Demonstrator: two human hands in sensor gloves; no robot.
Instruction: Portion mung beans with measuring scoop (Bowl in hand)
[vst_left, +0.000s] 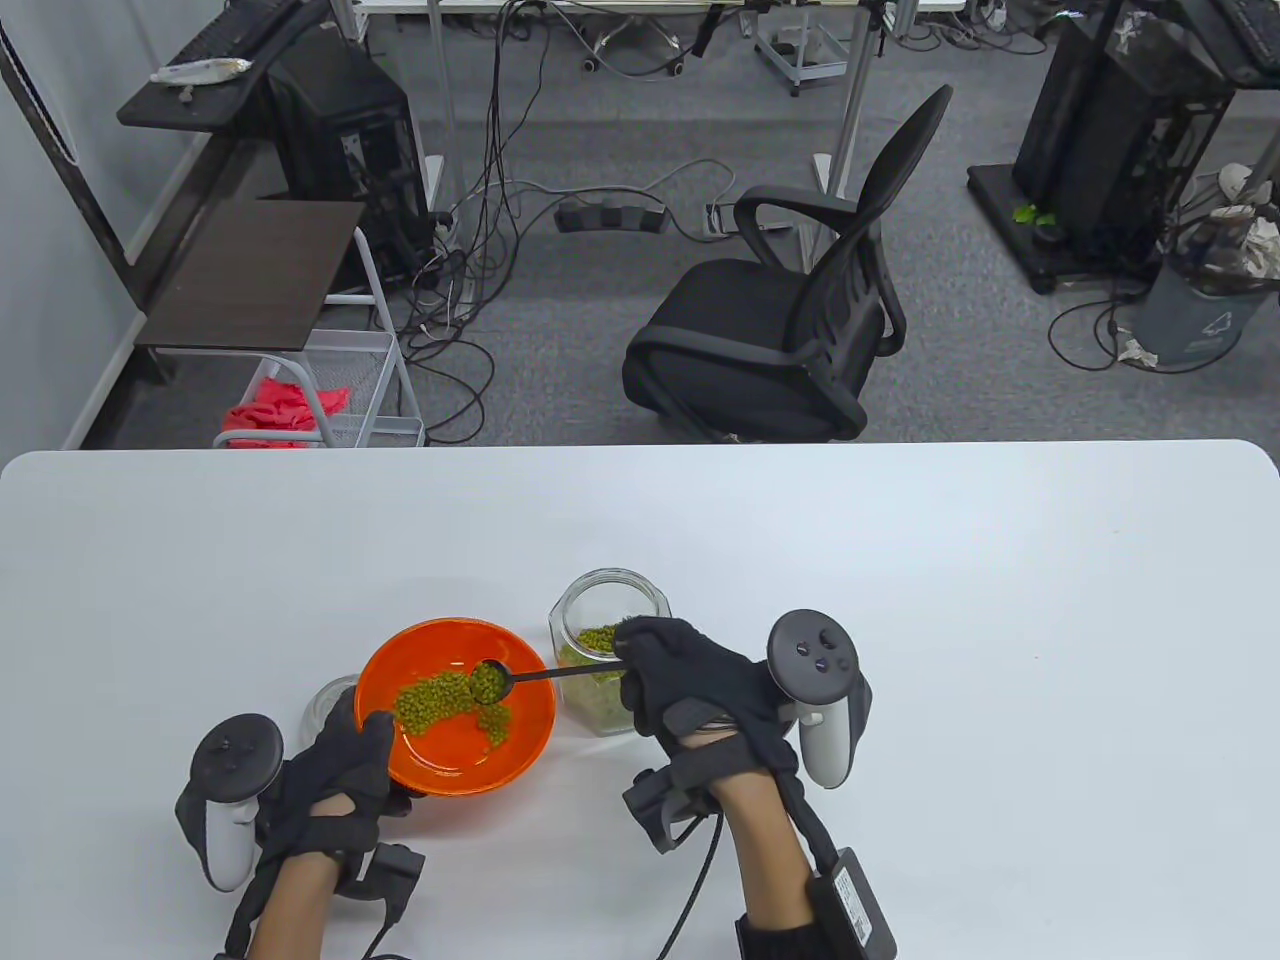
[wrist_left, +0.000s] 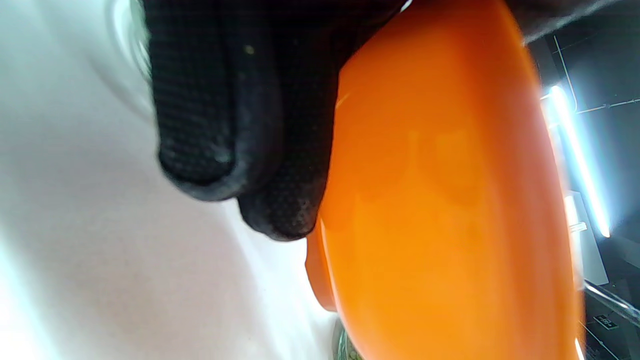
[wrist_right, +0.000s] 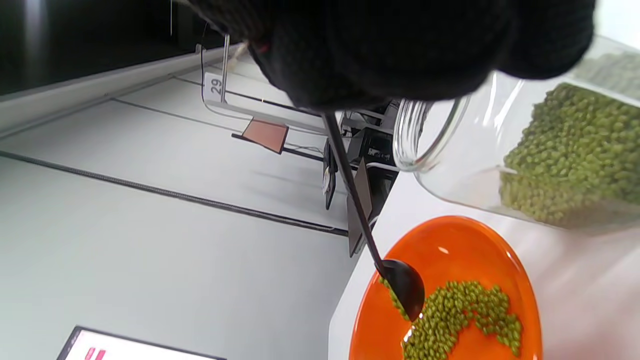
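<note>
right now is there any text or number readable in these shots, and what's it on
"29" – on a small white tag on a rail in the background of the right wrist view.
Red marks on a white panel at that view's bottom edge: cut off, unreadable.
Label on the black box at the right forearm: too small to read.
Nothing is printed on the orange bowl, glass jar or scoop.

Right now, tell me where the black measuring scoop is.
In the table view the black measuring scoop hangs over the orange bowl, left of the clear glass jar, its handle pinched by the right hand.
</note>
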